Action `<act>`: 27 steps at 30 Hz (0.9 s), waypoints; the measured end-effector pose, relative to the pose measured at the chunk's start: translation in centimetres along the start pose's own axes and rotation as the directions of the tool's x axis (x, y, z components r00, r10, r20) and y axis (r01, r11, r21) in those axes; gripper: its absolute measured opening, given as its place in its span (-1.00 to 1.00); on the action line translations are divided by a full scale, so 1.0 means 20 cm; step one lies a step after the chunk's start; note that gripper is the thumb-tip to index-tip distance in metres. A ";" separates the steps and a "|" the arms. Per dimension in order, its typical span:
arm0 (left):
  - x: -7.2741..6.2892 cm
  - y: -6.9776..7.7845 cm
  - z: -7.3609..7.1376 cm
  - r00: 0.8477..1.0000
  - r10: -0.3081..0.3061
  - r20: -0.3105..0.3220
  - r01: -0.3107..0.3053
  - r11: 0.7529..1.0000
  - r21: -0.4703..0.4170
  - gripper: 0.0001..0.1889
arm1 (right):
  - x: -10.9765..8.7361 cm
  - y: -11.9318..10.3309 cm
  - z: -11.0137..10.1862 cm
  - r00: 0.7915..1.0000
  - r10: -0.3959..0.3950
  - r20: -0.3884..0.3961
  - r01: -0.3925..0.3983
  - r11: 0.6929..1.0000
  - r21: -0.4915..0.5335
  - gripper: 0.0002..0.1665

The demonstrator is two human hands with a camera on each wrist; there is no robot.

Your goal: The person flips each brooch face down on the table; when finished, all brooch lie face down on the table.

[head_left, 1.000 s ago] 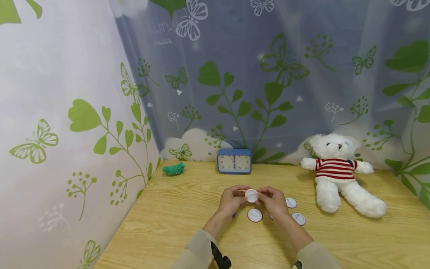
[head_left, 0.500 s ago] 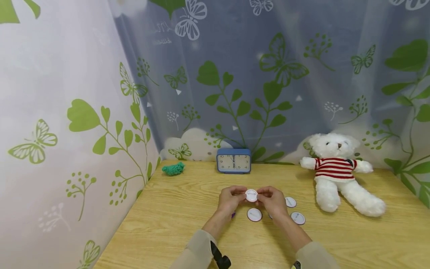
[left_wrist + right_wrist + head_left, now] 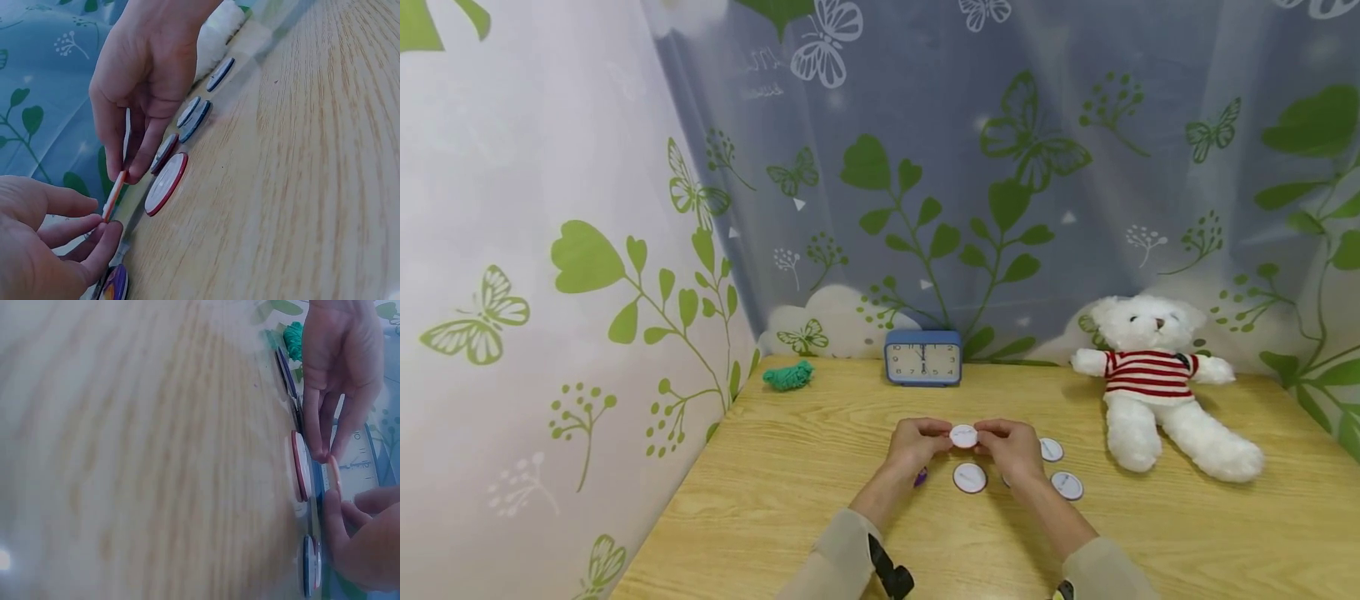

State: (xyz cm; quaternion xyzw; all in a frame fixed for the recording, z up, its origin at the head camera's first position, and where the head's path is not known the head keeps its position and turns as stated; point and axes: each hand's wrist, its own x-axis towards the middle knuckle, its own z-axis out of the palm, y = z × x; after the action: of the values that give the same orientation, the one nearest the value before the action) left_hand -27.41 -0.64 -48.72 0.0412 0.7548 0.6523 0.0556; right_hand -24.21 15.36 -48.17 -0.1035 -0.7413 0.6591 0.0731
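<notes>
Both hands hold a round pin-back badge point(image 3: 964, 436) between them, its white back facing up towards the head camera. The left hand point(image 3: 913, 448) pinches its left edge and the right hand point(image 3: 1011, 450) pinches its right edge. Seen edge-on in the left wrist view, the badge point(image 3: 113, 197) shows an orange rim. Below the hands a red-rimmed badge point(image 3: 970, 478) lies back up on the table. A purple badge point(image 3: 921, 477) is partly hidden by the left wrist. Beside the right hand lie two more badges, an upper one point(image 3: 1051, 450) and a lower one point(image 3: 1067, 486).
A blue clock point(image 3: 923, 358) stands behind the hands. At the back left of the wooden table point(image 3: 760, 500) lies a bundle of green cord point(image 3: 787, 376). A white teddy bear point(image 3: 1150, 383) in a striped shirt sits at the right, against the printed curtain point(image 3: 940, 108).
The held badge has tilted, so its white back looks flatter and more oval. Both hands stay almost in place, and slightly more of the purple badge shows beside the left wrist.
</notes>
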 end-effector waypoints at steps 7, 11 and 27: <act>-0.01 0.03 0.00 1.000 -0.011 0.012 0.010 0.994 0.104 -0.79 | 0.00 -0.02 -0.04 0.996 0.055 0.072 -0.053 0.998 -0.030 -0.58; -0.01 0.03 0.00 1.000 -0.008 0.009 0.007 0.990 0.144 -0.77 | 0.00 -0.02 -0.05 0.993 0.063 0.098 -0.063 0.998 -0.007 -0.55; -0.03 0.04 0.01 1.000 0.008 0.012 -0.010 0.968 0.251 -0.78 | -0.04 -0.06 -0.03 0.988 0.054 0.148 -0.043 0.996 -0.074 -0.53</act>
State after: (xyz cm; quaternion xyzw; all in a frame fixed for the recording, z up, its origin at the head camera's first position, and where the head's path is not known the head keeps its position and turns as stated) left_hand -26.85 -0.42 -47.91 0.0548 0.8306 0.5517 0.0511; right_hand -23.32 15.56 -46.87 -0.0743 -0.7648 0.6400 -0.0024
